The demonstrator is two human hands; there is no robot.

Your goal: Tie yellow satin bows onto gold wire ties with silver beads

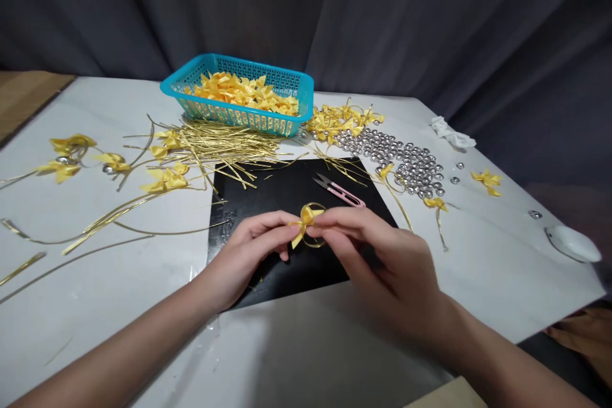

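Note:
My left hand (248, 248) and my right hand (377, 255) meet over a black mat (282, 194) in the middle of the table. Both pinch one small yellow ribbon bow (304, 222) with a thin gold wire looped around it. The left fingers grip the bow from the left. From the right, the other hand's fingers hold the wire loop beside it. Just beyond the hands, pink thread snips (340, 190) lie on the mat.
A blue basket (248, 118) of yellow bows stands at the back. Gold wire ties (215, 143) lie piled before it. Finished bows (165, 180) are scattered left. Silver beads (406, 162) spread at right, with a white dish (574, 243) near the right edge.

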